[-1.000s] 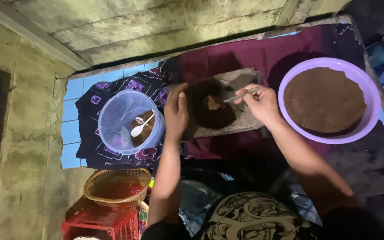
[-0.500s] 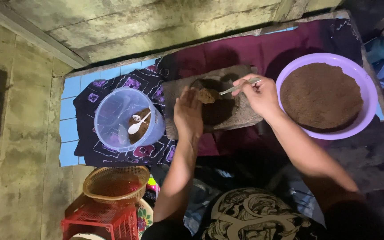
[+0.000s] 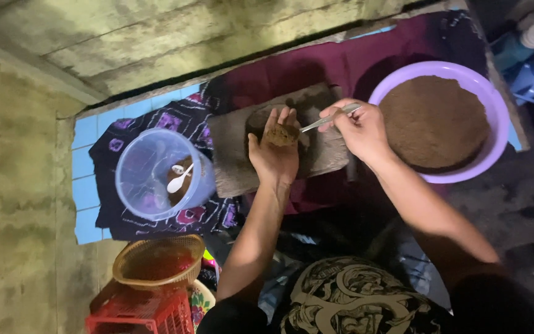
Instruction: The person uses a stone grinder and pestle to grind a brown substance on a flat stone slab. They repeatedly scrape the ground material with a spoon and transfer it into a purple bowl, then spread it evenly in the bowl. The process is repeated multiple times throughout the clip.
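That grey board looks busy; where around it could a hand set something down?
Bare maroon cloth lies beyond the grey board, beside the purple basin. Blue tiles show left of the clear tub. Over the board both hands crowd; baskets fill the near left.

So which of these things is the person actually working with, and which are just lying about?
In use:
left hand cupping a brown lump
right hand holding a metal spoon
grey stone slab
round purple plastic basin of brown paste

Lying about:
clear plastic tub with a white spoon
woven basket
red plastic crate
blue bottles
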